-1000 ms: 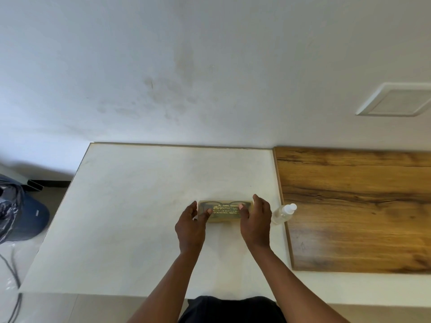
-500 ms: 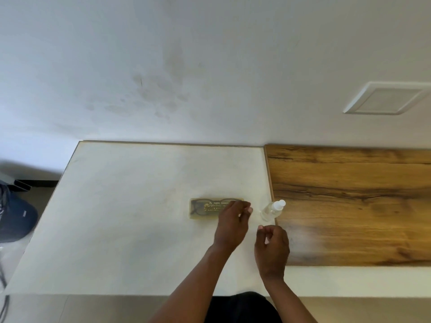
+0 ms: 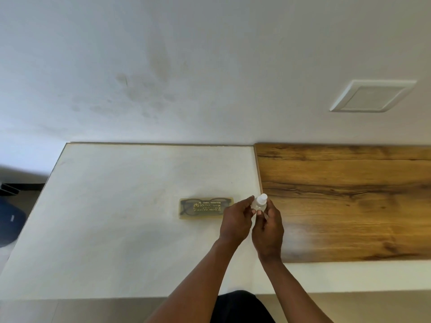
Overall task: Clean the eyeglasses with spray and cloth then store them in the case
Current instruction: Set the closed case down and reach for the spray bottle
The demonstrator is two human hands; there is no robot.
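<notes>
Right hand: my right hand [image 3: 268,229] grips the small spray bottle [image 3: 260,202], with the fingers curled around its clear body from the right side.
Left hand: my left hand [image 3: 235,221] meets the same bottle from the left; its fingertips pinch the body just under the white cap.
Spray bottle: it is upright between both hands, at the seam where the white table [image 3: 116,206] meets the wooden board [image 3: 349,194]. I cannot tell if its bottom touches the surface, because my fingers cover it.
Eyeglasses case: the translucent yellowish case [image 3: 206,208] lies flat on the white table, just beside my left hand, on its left. It has printed text on the lid.
Eyeglasses: the dark frame [image 3: 189,205] shows through the lid, so the glasses are inside the case.
Cloth: I cannot see any cloth apart from the case.
Around: behind the table is a white wall with a white switch plate [image 3: 370,96] at the upper right. A dark blue object [image 3: 10,220] stands on the floor at the left edge.
In the way: my left hand hides the right end of the case.
</notes>
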